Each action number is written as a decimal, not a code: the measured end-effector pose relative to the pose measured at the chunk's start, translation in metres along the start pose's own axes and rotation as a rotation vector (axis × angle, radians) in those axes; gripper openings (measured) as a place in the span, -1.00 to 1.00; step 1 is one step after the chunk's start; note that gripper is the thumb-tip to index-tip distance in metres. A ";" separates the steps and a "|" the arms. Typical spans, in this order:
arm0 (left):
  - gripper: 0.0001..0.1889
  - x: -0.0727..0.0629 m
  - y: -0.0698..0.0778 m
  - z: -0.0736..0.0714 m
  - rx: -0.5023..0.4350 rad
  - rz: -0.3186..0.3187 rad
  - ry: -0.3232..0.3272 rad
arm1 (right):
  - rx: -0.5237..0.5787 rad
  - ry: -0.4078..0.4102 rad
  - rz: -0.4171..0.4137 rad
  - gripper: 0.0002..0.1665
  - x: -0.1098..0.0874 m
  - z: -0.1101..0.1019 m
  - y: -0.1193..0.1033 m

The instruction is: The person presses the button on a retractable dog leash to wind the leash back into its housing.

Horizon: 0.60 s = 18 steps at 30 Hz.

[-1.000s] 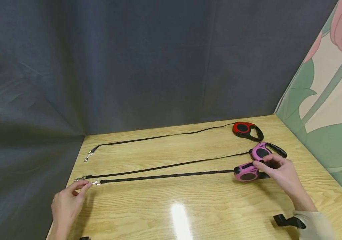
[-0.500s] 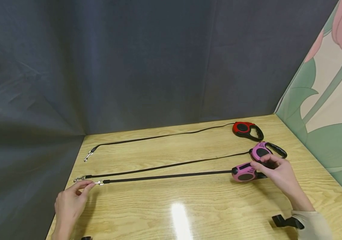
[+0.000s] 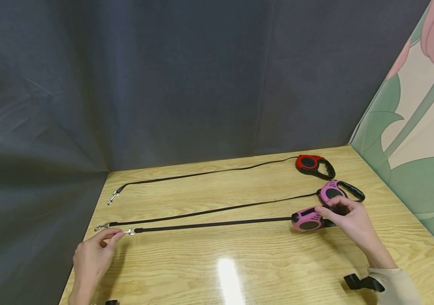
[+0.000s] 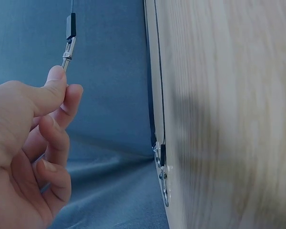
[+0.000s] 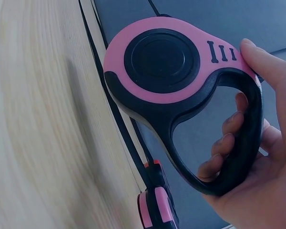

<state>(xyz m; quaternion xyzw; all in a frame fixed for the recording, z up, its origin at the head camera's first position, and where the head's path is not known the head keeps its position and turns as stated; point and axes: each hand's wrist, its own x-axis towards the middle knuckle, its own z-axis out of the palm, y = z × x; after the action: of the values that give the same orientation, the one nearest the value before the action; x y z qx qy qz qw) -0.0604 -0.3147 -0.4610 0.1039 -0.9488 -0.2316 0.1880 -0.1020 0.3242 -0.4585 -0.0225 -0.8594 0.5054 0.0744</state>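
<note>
In the right wrist view my right hand [image 5: 262, 143] has its fingers curled round the black handle of a pink retractable dog leash [image 5: 162, 67], held up off the table. Its black strap [image 3: 213, 225] runs taut across to the left. At that far end my left hand [image 3: 96, 258] pinches the metal snap hook [image 4: 67, 55] between thumb and forefinger, above the table; the other fingers are loosely curled. Behind this strap a second pink leash [image 3: 330, 191] lies on the table, partly covered by my right hand in the head view, its strap stretched left to its own snap hook [image 3: 101, 227].
A red and black retractable leash [image 3: 308, 164] lies at the back right, with its strap extended to a snap hook [image 3: 113, 197] at the left. Dark grey cloth [image 3: 186, 84] stands behind and left of the wooden table [image 3: 186, 271]. A flower-patterned curtain [image 3: 422, 140] borders the right.
My left hand has shifted slightly right with the snap hook. My right hand has moved slightly left with the held pink leash. The other two leashes stay put.
</note>
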 end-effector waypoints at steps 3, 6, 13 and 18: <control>-0.86 0.000 0.002 0.000 0.000 0.004 -0.001 | 0.010 -0.003 -0.008 -0.79 0.000 0.001 0.000; -0.85 -0.001 0.004 0.000 0.003 0.000 -0.008 | 0.016 -0.006 -0.011 -0.79 0.000 0.003 -0.001; -0.87 -0.002 0.006 0.003 0.003 0.023 -0.006 | 0.016 -0.010 -0.008 -0.78 0.000 0.004 -0.001; -0.86 -0.002 0.007 0.004 0.001 0.051 0.001 | 0.012 -0.010 -0.019 -0.78 0.000 0.004 -0.002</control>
<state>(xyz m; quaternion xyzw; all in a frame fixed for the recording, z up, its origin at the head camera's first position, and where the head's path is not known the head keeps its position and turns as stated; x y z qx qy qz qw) -0.0609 -0.3066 -0.4612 0.0797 -0.9512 -0.2264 0.1942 -0.1027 0.3196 -0.4589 -0.0115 -0.8570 0.5098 0.0747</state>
